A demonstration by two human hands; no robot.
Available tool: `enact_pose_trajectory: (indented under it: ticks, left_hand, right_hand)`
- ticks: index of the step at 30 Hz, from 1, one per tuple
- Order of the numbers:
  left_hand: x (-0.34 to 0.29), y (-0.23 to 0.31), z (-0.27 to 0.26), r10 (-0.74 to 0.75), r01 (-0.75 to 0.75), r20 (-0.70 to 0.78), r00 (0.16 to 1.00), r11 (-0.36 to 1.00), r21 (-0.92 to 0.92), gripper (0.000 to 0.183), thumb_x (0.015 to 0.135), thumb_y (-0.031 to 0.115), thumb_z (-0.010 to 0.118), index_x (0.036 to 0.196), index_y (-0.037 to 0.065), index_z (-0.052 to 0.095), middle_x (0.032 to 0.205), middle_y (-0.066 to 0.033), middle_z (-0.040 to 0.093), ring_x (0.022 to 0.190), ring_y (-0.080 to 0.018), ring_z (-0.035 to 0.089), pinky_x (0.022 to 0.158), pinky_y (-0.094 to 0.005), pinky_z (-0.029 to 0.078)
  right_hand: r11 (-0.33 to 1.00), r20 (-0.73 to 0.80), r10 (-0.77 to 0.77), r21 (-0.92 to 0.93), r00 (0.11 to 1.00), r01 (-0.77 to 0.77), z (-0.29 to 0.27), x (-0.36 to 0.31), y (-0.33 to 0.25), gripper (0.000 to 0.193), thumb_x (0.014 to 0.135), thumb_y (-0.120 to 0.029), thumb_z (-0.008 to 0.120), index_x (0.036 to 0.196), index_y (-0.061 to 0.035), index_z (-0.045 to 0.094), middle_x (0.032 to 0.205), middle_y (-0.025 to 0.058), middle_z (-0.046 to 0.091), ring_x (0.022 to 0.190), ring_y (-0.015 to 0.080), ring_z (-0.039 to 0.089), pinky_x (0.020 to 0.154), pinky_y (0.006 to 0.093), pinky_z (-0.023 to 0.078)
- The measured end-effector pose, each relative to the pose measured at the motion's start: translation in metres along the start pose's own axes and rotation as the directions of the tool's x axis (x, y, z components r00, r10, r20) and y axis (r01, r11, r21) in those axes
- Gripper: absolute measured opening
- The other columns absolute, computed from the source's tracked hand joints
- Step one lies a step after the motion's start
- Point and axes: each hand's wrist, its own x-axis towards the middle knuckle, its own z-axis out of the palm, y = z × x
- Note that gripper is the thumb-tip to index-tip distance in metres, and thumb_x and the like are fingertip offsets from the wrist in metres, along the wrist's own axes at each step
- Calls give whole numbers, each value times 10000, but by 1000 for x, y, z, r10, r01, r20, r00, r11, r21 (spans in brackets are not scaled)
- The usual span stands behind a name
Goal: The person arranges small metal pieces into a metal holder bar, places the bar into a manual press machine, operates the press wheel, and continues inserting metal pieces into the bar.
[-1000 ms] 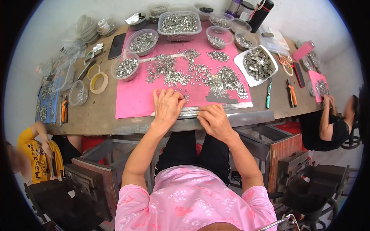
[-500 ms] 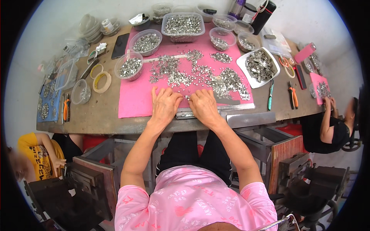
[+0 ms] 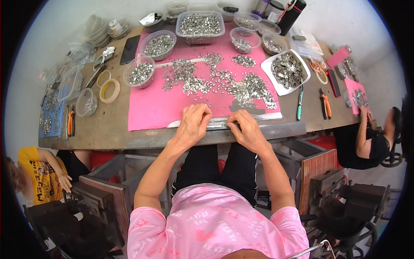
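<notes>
Silvery strip [image 3: 217, 124], long axis left to right (along table edge [image 3: 146, 143])

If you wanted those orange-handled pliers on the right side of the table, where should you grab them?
Probably by the handles, with the right hand coming from the near edge of the table. The pliers lie with their handles toward that edge and their jaws pointing away, and the long handles give fingers most to wrap around.
</notes>
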Motion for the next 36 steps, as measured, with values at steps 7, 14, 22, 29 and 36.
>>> enact_pose_trajectory:
  ticks: [7, 14, 22, 29, 36]
  left_hand:
    - [-13, 13, 16, 50, -50, -6, 999, 988, -147, 90, 885, 18, 679, 939, 4, 608, 866, -115, 617, 833, -307, 582, 764, -411, 457]
    - [-16, 14, 27, 100, -102, -42, 994, 994, -43, 125, 864, 29, 698, 948, 27, 605, 914, -99, 624, 863, -305, 587, 791, -403, 437]
    - [-16, 16, 30, 153, -153, -87, 984, 988, 4, 144, 848, 29, 709, 951, 38, 608, 915, -92, 626, 869, -300, 596, 792, -407, 429]
    - [-17, 14, 33, 226, -217, -104, 968, 972, 94, 176, 826, 21, 722, 960, 34, 610, 911, -98, 623, 860, -304, 594, 799, -419, 435]
    - [-20, 15, 34, 280, -262, -135, 951, 955, 137, 184, 805, 12, 733, 947, 25, 617, 935, -108, 650, 879, -315, 618, 892, -466, 479]
  right_hand:
    - [950, 19, -181, -255, 983, 180, 4, 3, -8, 136, 848, -15, 705, 917, -26, 588, 869, 116, 561, 832, 319, 566, 752, 430, 431]
    - [890, 45, -229, -394, 972, 228, 11, 1, -10, 135, 840, -17, 704, 911, -28, 589, 889, 108, 572, 867, 312, 577, 778, 424, 443]
    - [959, -51, -214, -203, 976, 199, 8, -2, -5, 152, 824, 47, 694, 935, -1, 601, 924, 129, 611, 855, 325, 593, 765, 426, 470]
    - [949, -86, -227, -245, 970, 200, 15, -4, -3, 156, 822, 52, 692, 940, 2, 602, 927, 133, 616, 839, 328, 597, 757, 427, 477]
    - [953, -59, -244, -199, 968, 228, 11, -2, -1, 167, 811, 49, 698, 938, -3, 603, 922, 125, 618, 835, 323, 601, 754, 421, 476]
